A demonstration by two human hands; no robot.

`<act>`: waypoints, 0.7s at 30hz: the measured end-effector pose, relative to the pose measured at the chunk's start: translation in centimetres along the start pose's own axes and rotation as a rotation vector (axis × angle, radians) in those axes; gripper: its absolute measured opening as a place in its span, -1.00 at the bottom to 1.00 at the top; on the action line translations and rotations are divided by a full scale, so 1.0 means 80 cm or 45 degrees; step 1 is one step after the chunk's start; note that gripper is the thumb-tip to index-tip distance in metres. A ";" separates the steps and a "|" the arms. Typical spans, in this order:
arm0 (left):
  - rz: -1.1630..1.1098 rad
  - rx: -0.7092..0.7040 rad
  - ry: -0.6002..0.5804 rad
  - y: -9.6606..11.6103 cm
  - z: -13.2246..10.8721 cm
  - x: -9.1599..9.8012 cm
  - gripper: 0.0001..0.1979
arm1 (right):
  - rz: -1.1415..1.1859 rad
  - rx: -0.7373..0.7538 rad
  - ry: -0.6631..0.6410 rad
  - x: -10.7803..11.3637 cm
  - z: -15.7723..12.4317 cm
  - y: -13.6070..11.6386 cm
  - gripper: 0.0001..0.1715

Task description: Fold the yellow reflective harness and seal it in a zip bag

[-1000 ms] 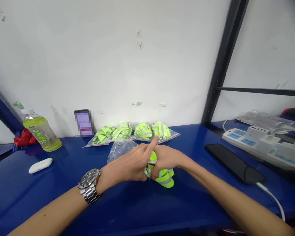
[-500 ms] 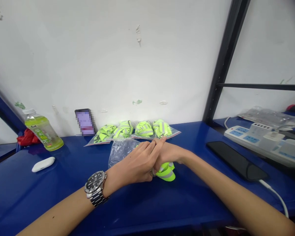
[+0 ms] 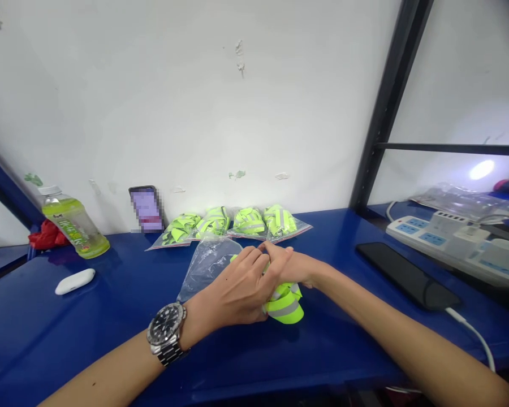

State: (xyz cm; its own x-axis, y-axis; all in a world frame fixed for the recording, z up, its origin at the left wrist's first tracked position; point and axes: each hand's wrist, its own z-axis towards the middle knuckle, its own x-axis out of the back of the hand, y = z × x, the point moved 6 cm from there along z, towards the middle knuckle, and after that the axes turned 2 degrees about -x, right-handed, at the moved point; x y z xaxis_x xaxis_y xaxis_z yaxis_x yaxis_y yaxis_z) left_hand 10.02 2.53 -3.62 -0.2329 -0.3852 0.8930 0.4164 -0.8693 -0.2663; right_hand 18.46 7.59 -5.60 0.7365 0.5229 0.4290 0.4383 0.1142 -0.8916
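Note:
My left hand, with a watch on its wrist, lies across my right hand at the middle of the blue table. Both are closed around a bundled fluorescent yellow reflective strap with silver stripes, and its lower end sticks out below the fingers. A clear plastic bag spreads out to the left from under my left hand. The hands hide most of the bundle, so I cannot tell how much of it is inside the bag. Just behind lie several packed bags of similar yellow straps.
A green drink bottle, a red cloth and a white earbud case are at left. A phone leans on the wall. To the right are a cabled black phone, a power strip and a dark rack post.
Both hands have shifted slightly toward me, and the strap's free end has come lower. More of the clear bag shows left of my left hand. A bright light spot appears at right.

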 end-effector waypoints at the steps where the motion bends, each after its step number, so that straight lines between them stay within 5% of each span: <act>1: 0.009 0.000 -0.001 0.001 0.002 -0.002 0.05 | 0.012 0.003 0.073 0.004 0.001 0.003 -0.35; 6: -0.001 0.011 0.002 -0.009 -0.001 -0.007 0.02 | 0.097 0.134 -0.015 0.009 -0.006 0.001 -0.15; 11: -0.139 0.304 0.130 -0.040 -0.022 0.004 0.19 | 0.141 0.266 -0.074 0.022 -0.025 -0.012 0.05; 16: -0.078 0.286 0.392 -0.053 -0.044 0.020 0.14 | -0.133 0.549 0.131 0.013 -0.028 -0.025 -0.31; 21: -0.049 0.248 0.429 -0.048 -0.050 0.016 0.04 | -0.302 0.647 0.256 -0.016 -0.022 -0.024 -0.49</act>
State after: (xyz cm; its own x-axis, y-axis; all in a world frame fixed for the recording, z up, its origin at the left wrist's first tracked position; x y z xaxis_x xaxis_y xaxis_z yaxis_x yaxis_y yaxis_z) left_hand 4.62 4.12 -2.89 -0.5137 -0.4614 0.7233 0.5529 -0.8227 -0.1321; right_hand 17.61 5.21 -4.20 0.7535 0.2695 0.5997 0.3375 0.6242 -0.7046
